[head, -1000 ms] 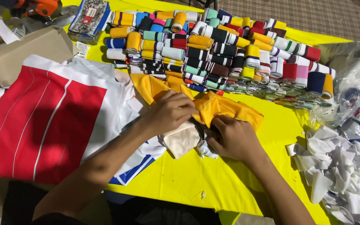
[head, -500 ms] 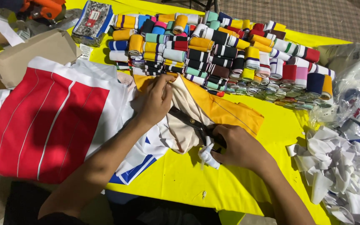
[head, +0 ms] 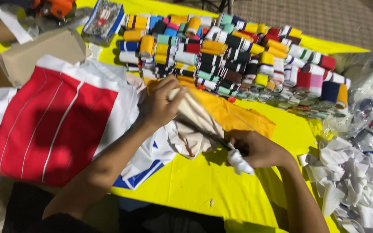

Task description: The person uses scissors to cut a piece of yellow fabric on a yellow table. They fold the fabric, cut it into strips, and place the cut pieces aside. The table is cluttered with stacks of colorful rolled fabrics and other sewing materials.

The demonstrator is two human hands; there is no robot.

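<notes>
My left hand [head: 159, 103] grips the upper edge of a yellow-orange cloth piece [head: 234, 115] whose beige underside [head: 197, 125] faces me. My right hand [head: 255, 149] is closed around a dark, thin tool that looks like scissors [head: 203, 133], its blade lying across the beige fabric, with a scrap of white cloth [head: 240, 162] bunched in the same fist. Both hands work above a yellow table cover [head: 195, 190]. The tool's handles are hidden inside my fingers.
A red panel with white stripes [head: 52, 125] lies at the left on white fabric. Several rolls of striped and plain ribbing [head: 229, 51] fill the back. White paper scraps [head: 350, 181] pile at the right, clear plastic bags [head: 372, 99] behind them. Cardboard [head: 35, 51] sits at far left.
My left hand has lifted the yellow cloth's edge up and back, exposing the beige underside. My right hand has drifted right and toward me with the tool.
</notes>
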